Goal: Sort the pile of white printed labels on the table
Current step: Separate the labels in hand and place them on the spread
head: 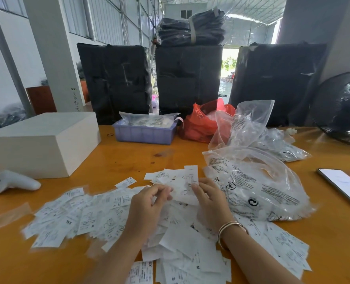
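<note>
A wide pile of white printed labels (83, 216) covers the near part of the orange table (129, 156), from the left to the right front. My left hand (149, 203) rests over the middle of the pile with its fingers curled, and its fingertips touch the lower edge of a label. My right hand (211, 199), with a bracelet at the wrist, pinches a small bunch of upright labels (190, 179) between thumb and fingers. More loose labels (289, 249) lie to the right of my right forearm.
A clear printed plastic bag (258, 187) lies just right of my hands, with more bags (250, 124) behind it. A white box (40, 144) and a white controller (14, 182) sit at left. A purple tray (145, 133), a red bag (198, 126), a phone (342, 186) and a fan (342, 107) ring the table.
</note>
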`<state>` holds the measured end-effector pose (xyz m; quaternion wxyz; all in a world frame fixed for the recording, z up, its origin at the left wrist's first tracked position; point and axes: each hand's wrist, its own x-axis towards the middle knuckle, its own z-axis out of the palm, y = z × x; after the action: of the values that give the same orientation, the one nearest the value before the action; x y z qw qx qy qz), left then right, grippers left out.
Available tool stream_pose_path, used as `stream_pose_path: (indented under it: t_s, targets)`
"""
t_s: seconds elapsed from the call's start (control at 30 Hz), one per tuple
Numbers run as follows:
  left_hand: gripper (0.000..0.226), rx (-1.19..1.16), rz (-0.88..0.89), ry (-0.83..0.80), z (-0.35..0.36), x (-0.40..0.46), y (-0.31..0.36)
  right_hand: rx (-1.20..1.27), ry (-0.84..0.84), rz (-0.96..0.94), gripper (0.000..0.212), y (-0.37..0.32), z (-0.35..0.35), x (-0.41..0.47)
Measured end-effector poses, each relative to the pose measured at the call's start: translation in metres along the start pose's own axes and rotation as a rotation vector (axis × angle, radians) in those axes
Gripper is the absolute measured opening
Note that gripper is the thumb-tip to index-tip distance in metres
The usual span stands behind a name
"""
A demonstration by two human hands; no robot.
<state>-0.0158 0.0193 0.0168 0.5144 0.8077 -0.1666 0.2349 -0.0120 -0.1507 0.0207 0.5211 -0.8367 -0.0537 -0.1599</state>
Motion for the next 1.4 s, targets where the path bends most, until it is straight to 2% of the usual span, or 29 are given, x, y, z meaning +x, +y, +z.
stream_pose_path:
  t_s: [0.07,0.2,0.37,0.43,0.5,0.7,0.9,1.07,1.2,1.4]
  targets:
    - [0.022,-0.014,-0.007,-0.021,0.0,-0.001,0.001,0.146,0.075,0.013,0.022,-0.004,-0.001,-0.002]
    - [0.027,-0.02,-0.014,-0.059,0.001,-0.001,0.003,0.587,0.14,0.122,0.016,-0.01,0.005,-0.008]
    - [0.038,-0.01,0.015,-0.102,0.001,-0.001,0.004,0.859,0.14,0.23,0.018,-0.015,0.013,-0.011]
    - [0.043,-0.022,0.02,-0.114,0.002,-0.001,0.003,0.866,0.133,0.279,0.002,-0.015,0.014,-0.011]
    - [0.043,-0.021,0.027,-0.122,0.003,-0.001,0.002,0.837,0.113,0.342,0.014,-0.013,0.015,-0.012]
    - [0.026,-0.019,0.015,-0.167,0.003,-0.001,0.003,0.685,0.122,0.355,0.023,-0.019,0.015,-0.015]
    - [0.026,-0.051,-0.004,-0.228,0.003,-0.001,0.003,0.804,0.083,0.343,0.027,-0.021,0.014,-0.015]
    - [0.023,-0.072,-0.04,-0.215,0.003,0.0,-0.002,0.783,0.132,0.354,0.01,-0.019,0.013,-0.015]
    - [0.025,-0.064,-0.04,-0.186,0.002,-0.001,-0.001,0.832,0.187,0.336,0.006,-0.019,0.012,-0.013]
    - [0.025,-0.084,-0.05,-0.148,0.002,-0.001,-0.002,0.746,0.205,0.34,0.015,-0.019,0.012,-0.015]
